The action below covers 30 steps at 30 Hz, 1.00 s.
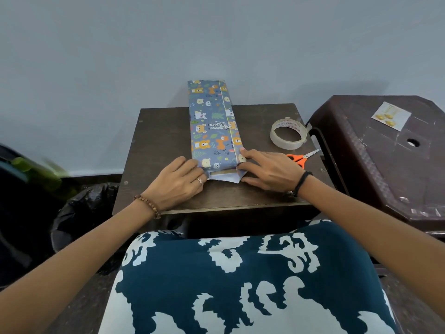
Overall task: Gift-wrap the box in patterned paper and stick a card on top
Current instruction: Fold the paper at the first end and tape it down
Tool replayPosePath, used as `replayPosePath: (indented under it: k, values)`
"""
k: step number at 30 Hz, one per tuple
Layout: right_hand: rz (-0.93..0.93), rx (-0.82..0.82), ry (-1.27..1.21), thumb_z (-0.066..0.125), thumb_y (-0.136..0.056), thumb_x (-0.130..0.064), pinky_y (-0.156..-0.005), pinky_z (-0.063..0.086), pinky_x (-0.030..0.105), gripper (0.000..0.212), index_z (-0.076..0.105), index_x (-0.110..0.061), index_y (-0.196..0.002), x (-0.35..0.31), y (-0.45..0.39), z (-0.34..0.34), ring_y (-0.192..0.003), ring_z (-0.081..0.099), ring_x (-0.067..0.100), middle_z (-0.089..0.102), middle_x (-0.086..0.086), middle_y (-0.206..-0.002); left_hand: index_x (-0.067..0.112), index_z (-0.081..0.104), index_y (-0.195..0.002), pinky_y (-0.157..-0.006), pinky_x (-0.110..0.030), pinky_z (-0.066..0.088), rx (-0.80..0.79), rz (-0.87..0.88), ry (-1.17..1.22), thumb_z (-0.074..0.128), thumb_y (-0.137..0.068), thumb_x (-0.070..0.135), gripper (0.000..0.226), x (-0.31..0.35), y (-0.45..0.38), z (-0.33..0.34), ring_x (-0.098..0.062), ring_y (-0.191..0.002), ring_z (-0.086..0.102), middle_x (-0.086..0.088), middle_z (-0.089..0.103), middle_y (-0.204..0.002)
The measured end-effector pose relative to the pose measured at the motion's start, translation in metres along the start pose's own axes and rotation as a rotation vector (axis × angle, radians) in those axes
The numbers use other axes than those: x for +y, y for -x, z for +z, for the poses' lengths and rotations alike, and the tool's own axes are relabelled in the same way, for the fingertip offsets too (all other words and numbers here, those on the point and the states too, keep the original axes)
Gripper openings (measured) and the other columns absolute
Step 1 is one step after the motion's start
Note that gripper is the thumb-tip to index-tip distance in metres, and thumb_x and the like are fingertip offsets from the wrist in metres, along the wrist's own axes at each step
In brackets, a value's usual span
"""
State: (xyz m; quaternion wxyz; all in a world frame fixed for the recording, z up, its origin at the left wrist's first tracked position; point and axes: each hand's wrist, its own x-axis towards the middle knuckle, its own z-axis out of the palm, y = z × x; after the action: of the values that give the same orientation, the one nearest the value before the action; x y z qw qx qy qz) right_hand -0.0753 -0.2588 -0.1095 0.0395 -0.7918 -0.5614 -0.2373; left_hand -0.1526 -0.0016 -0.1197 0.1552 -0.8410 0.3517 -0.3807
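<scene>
- The box lies long on the dark surface, wrapped but open at the near end
- The left hand and right hand press the side flaps in with flat fingers, gripping nothing
- Push both corners tight, then fold and tape

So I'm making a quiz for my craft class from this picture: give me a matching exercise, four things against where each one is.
Things:
1. tape roll
2. scissors
3. card
4. wrapped box

Places:
A. on the brown plastic stool to the right
B. middle of the small table, its far end past the table edge
C. at the table's right edge, near the right hand
D. on the table, beyond the scissors

Pairs: 1-D, 2-C, 3-A, 4-B
</scene>
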Motion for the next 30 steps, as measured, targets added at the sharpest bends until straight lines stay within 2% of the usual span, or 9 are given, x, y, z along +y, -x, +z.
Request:
replayPosePath:
  k: [5,8,12,14,19,22,24,27,30]
  values:
    - [0.14,0.065,0.014,0.05,-0.086,-0.041,-0.07,0.054,0.029,0.038,0.068,-0.009,-0.093,-0.012,0.003,0.006,-0.087,0.069,0.027,0.064,0.017,-0.111,0.012,0.064,-0.07,-0.076,-0.033,0.037,0.053,-0.141,-0.013,0.058,-0.083,0.018,0.015,0.005,-0.003,0.0,-0.019,-0.084,0.046,0.001,0.063,-0.07]
    - [0.213,0.17,0.04,0.049,-0.092,-0.031,-0.073,0.054,0.031,0.031,0.068,-0.008,-0.088,-0.02,0.004,0.016,-0.086,0.069,0.027,0.066,0.018,-0.109,0.013,0.061,-0.068,-0.073,-0.032,0.036,0.074,-0.18,-0.031,0.055,-0.085,0.019,0.019,0.007,-0.005,0.001,-0.019,-0.077,0.044,0.001,0.06,-0.068]
    - [0.283,0.274,0.096,0.048,-0.093,-0.019,-0.066,0.054,0.03,0.026,0.068,-0.005,-0.083,-0.023,0.001,0.021,-0.084,0.069,0.025,0.067,0.018,-0.103,0.014,0.058,-0.07,-0.074,-0.032,0.036,0.097,-0.246,-0.071,0.056,-0.084,0.019,0.015,0.011,-0.011,-0.001,-0.018,-0.075,0.043,0.001,0.059,-0.071]
    - [0.296,0.291,0.104,0.05,-0.092,-0.017,-0.062,0.055,0.03,0.022,0.066,-0.005,-0.083,-0.023,0.001,0.022,-0.087,0.069,0.025,0.068,0.018,-0.102,0.015,0.059,-0.071,-0.075,-0.032,0.036,0.107,-0.278,-0.084,0.057,-0.083,0.02,0.013,0.011,-0.014,0.0,-0.018,-0.075,0.043,0.002,0.056,-0.082]
    - [0.29,0.307,0.132,0.042,-0.097,-0.019,-0.064,0.053,0.029,0.025,0.061,-0.006,-0.088,-0.02,0.001,0.023,-0.091,0.068,0.024,0.067,0.018,-0.103,0.016,0.067,-0.08,-0.08,-0.036,0.035,0.05,-0.254,-0.022,0.058,-0.084,0.037,0.023,0.008,-0.009,0.002,-0.02,-0.088,0.046,-0.003,0.044,-0.103]
    - [0.283,0.32,0.148,0.044,-0.096,-0.017,-0.066,0.049,0.025,0.015,0.055,-0.008,-0.092,-0.021,0.0,0.024,-0.091,0.068,0.022,0.067,0.017,-0.104,0.014,0.061,-0.088,-0.088,-0.039,0.035,0.0,-0.226,0.009,0.056,-0.085,0.043,0.029,0.005,-0.005,0.002,-0.022,-0.103,0.046,-0.005,0.045,-0.109]
    - [0.292,0.322,0.132,0.047,-0.094,-0.017,-0.066,0.048,0.025,0.013,0.056,-0.007,-0.092,-0.022,-0.001,0.025,-0.092,0.068,0.022,0.066,0.016,-0.104,0.011,0.057,-0.088,-0.091,-0.038,0.036,0.025,-0.281,0.097,0.055,-0.089,0.035,0.024,0.004,-0.008,0.001,-0.023,-0.104,0.048,-0.005,0.046,-0.11]
    - [0.302,0.332,0.125,0.044,-0.096,-0.018,-0.07,0.046,0.026,0.016,0.056,-0.008,-0.092,-0.022,-0.003,0.025,-0.095,0.067,0.022,0.066,0.016,-0.104,0.002,0.06,-0.082,-0.085,-0.03,0.039,0.051,-0.45,0.359,0.052,-0.09,0.023,0.024,0.006,-0.013,-0.002,-0.023,-0.097,0.049,-0.005,0.046,-0.108]
    - [0.323,0.347,0.124,0.043,-0.096,-0.02,-0.071,0.044,0.027,0.027,0.062,-0.006,-0.084,-0.023,-0.004,0.021,-0.096,0.067,0.019,0.068,0.014,-0.101,0.0,0.061,-0.076,-0.084,-0.023,0.04,0.067,-0.581,0.47,0.053,-0.088,0.018,0.024,0.007,-0.017,-0.004,-0.019,-0.095,0.049,-0.001,0.046,-0.107]
